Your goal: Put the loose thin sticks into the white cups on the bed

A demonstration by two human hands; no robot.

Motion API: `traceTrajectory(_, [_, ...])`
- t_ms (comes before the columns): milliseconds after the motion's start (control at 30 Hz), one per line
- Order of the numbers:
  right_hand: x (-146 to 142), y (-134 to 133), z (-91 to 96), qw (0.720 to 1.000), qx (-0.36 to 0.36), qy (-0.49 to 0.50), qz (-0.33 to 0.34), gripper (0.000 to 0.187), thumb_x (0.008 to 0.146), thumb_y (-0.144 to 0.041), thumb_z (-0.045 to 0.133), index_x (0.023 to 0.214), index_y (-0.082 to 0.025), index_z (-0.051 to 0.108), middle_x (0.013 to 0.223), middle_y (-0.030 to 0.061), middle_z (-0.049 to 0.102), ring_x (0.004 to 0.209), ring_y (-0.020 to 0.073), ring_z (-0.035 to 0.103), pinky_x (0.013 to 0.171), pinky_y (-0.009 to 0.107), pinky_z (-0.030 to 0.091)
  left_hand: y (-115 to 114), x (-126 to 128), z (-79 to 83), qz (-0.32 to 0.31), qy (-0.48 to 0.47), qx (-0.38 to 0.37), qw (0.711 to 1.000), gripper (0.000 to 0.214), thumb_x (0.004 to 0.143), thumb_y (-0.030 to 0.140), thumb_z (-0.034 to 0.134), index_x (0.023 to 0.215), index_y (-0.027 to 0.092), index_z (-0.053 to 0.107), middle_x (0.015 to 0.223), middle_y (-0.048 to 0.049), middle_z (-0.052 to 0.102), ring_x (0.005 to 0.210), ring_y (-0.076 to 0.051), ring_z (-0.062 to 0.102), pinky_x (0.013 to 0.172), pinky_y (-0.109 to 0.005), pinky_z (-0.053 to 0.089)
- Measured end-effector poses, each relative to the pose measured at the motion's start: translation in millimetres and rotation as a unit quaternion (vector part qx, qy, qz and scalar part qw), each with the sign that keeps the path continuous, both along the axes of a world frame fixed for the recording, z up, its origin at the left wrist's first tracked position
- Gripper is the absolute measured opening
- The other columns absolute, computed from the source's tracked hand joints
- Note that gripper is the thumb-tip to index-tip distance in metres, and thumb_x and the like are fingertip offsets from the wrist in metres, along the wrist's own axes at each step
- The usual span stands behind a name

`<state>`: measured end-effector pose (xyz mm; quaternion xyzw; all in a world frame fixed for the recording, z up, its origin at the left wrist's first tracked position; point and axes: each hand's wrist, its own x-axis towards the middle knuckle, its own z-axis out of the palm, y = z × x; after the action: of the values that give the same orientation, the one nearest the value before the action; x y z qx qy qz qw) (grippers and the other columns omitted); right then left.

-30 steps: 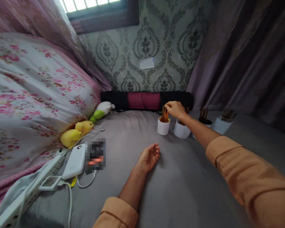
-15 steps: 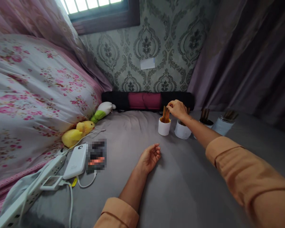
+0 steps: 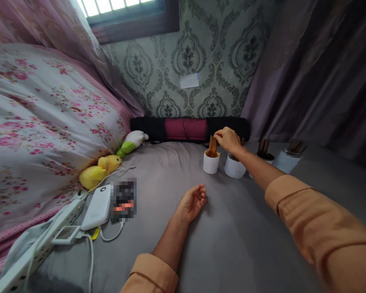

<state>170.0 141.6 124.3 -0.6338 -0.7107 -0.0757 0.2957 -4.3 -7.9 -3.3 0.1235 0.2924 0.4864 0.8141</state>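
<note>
My right hand (image 3: 228, 139) reaches over to a white cup (image 3: 211, 165) that holds a bundle of thin brown sticks (image 3: 212, 145). Its thumb and fingertips are closed in a pinch at the top of a stick at the bundle's right edge. Below and nearer to me, my left hand (image 3: 194, 202) rests on its side on the grey sheet, fingers loosely curled and nothing in them. A second white container (image 3: 235, 167) stands just right of the cup, partly behind my right wrist. What it holds is mostly hidden.
Further right stand a dark-mouthed container (image 3: 264, 156) and a tilted-looking pale jar (image 3: 288, 162), both with sticks. A black and maroon roll (image 3: 186, 129) lies along the wall. At left are plush toys (image 3: 93, 176), a white power bank (image 3: 96, 207), cables and a power strip (image 3: 39, 248).
</note>
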Motion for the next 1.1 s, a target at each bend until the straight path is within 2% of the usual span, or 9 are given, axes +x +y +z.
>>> traceTrajectory(300, [-0.4, -1.9, -1.0, 1.0, -0.008, -0.02, 0.017, 0.029, 0.083, -0.034, 0.044, 0.098, -0.027, 0.068, 0.097, 0.0062, 0.058, 0.087, 0.0194, 0.055, 0.069, 0.027, 0.041, 0.6, 0.2, 0.3, 0.002, -0.001, 0.003, 1.0, 0.011, 0.079, 0.014, 0.051, 0.087, 0.008, 0.057, 0.067, -0.0038, 0.058, 0.053, -0.006, 0.051, 0.047, -0.016, 0.039])
traceTrajectory(1100, [4.3, 1.6, -5.0, 0.998, 0.007, -0.005, 0.057, 0.031, 0.083, -0.031, 0.043, 0.102, -0.024, 0.066, 0.096, 0.0061, 0.059, 0.086, 0.0172, 0.055, 0.074, 0.026, 0.04, 1.8, -1.2, 1.5, 0.006, 0.007, 0.003, 1.0, 0.01, 0.078, 0.013, 0.052, 0.085, 0.008, 0.057, 0.067, -0.004, 0.058, 0.052, -0.006, 0.051, 0.046, -0.016, 0.039])
